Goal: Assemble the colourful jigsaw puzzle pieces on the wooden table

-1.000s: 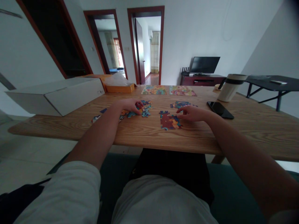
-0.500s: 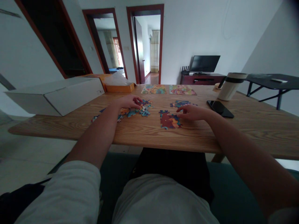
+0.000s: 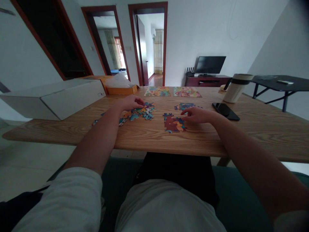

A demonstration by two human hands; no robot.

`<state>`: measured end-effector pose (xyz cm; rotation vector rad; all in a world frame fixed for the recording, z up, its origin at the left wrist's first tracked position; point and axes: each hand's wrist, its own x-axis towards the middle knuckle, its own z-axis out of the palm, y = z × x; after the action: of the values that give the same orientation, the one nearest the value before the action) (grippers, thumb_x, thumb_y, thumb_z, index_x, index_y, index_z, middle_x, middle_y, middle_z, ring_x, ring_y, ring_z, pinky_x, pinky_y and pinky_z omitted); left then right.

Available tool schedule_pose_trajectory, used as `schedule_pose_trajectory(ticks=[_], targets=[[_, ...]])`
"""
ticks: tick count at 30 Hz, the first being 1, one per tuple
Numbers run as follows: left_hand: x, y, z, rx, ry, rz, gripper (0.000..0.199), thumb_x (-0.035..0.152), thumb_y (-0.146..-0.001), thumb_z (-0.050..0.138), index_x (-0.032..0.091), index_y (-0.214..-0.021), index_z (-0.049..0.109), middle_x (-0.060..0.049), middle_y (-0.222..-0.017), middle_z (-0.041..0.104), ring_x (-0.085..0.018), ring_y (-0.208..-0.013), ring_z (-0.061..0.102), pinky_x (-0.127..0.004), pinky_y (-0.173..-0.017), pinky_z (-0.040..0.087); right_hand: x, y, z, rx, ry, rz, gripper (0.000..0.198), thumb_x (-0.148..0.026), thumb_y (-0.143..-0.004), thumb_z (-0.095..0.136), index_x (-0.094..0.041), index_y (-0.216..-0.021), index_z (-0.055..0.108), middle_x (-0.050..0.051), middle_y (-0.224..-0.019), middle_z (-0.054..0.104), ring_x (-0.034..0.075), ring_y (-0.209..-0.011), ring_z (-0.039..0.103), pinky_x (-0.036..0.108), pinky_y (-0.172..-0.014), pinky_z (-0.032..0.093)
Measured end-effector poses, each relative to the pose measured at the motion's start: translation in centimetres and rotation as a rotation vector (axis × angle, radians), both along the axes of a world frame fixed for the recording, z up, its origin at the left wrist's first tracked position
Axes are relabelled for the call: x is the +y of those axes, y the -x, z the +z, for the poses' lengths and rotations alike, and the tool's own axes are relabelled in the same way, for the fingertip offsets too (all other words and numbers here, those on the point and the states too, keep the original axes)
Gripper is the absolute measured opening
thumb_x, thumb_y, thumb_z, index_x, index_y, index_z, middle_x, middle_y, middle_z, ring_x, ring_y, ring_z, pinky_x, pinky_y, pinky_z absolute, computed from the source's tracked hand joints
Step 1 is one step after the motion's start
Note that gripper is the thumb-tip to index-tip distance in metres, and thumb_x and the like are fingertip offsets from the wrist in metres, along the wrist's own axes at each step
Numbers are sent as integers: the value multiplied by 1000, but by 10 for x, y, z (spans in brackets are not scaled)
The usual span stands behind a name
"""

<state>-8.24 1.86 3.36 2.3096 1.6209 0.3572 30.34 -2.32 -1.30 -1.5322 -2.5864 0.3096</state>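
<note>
Near the bench's (image 3: pixel 193 141) front edge, the partial jigsaw (image 3: pixel 171 125) lay left of the loosely spread right hand (image 3: pixel 196 115), the narrow left hand's (image 3: pixel 129 103) hold unclear.

Pale walls (image 3: pixel 193 32) stood behind in dim light, two red-brown door frames (image 3: pixel 147 5) opened onto daylit curtains (image 3: pixel 158 51), and there, over right, a black television (image 3: pixel 210 65) sat atop a dark red cabinet (image 3: pixel 206 81)!

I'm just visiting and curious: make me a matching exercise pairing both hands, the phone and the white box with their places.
1. Left hand
2. Right hand
3. Phone
4. White box

A. At the partly joined maroon puzzle
B. Left of the orange box
C. At the loose puzzle pieces
D. Near the mug

Pairs: 1-C, 2-A, 3-D, 4-B
</note>
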Motion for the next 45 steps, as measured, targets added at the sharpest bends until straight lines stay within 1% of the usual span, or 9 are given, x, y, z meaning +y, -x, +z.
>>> schedule_pose_trajectory(ticks=[6, 11, 13, 16, 18, 20, 24, 42, 45], targets=[[-1, 1, 0, -47, -11, 15, 43, 46, -76, 73, 18, -108, 74, -8, -104, 75, -22, -90, 69, -28, -73, 52, -1, 0, 0, 16, -7, -3, 52, -62, -91, 59, -28, -129, 70, 8, -100, 76, 26, -90, 70, 37, -84, 52], [-2, 1, 2, -140, 34, -11, 42, 48, -76, 73, 18, -105, 73, -8, -98, 74, -20, -81, 67, -27, -65, 51, -2, -1, 5, 139, -34, 15, 44, -53, -92, 59, -24, -122, 72, 7, -89, 74, 22, -78, 66, 34, -72, 50], [-3, 1, 2, -180, 40, -16, 42, 50, -76, 73, 18, -103, 72, -8, -95, 74, -19, -78, 67, -27, -63, 50, -1, -7, 12, 243, -100, -73, 43, -52, -92, 58, -21, -117, 74, 6, -79, 71, 21, -70, 63, 33, -64, 47], [-4, 0, 3, -201, 40, 3, 41, 51, -77, 73, 17, -100, 71, -9, -92, 74, -19, -76, 67, -26, -61, 49, 2, -23, 25, 460, -295, -299, 41, -55, -92, 55, -19, -102, 74, 7, -76, 70, 22, -67, 61, 34, -59, 45], [-6, -1, 3, -187, 36, 24, 40, 51, -78, 73, 17, -98, 72, -9, -92, 74, -20, -78, 67, -26, -62, 49, 3, -34, 31, 561, -403, -382, 41, -57, -92, 53, -22, -93, 73, 7, -73, 68, 24, -68, 62, 36, -59, 45], [-6, -3, 2, -176, 32, 20, 40, 52, -79, 73, 17, -97, 72, -10, -92, 74, -20, -79, 68, -27, -63, 49, 2, -41, 35, 606, -437, -420, 40, -58, -91, 53, -23, -85, 71, 7, -70, 67, 25, -67, 61, 38, -59, 45], [-5, -5, 0, -159, 23, -14, 39, 51, -81, 71, 17, -99, 71, -8, -93, 75, -20, -79, 69, -27, -67, 51, 3, -44, 34, 603, -453, -449, 36, -55, -88, 56, -23, -78, 67, 7, -69, 65, 26, -67, 61, 38, -60, 43], [-6, -3, 2, -166, 24, 10, 39, 51, -83, 69, 20, -107, 69, -10, -103, 76, -22, -85, 72, -27, -65, 52, 10, -44, 24, 503, -410, -434, 32, -52, -88, 57, -23, -81, 69, 7, -70, 67, 26, -69, 63, 37, -61, 43], [-6, -1, 3, -214, 18, 30, 40, 50, -81, 71, 20, -107, 67, -9, -99, 76, -22, -84, 72, -28, -65, 52, 10, -42, 25, 493, -410, -432, 30, -50, -87, 58, -23, -79, 68, 6, -68, 66, 26, -68, 62, 37, -59, 42]])
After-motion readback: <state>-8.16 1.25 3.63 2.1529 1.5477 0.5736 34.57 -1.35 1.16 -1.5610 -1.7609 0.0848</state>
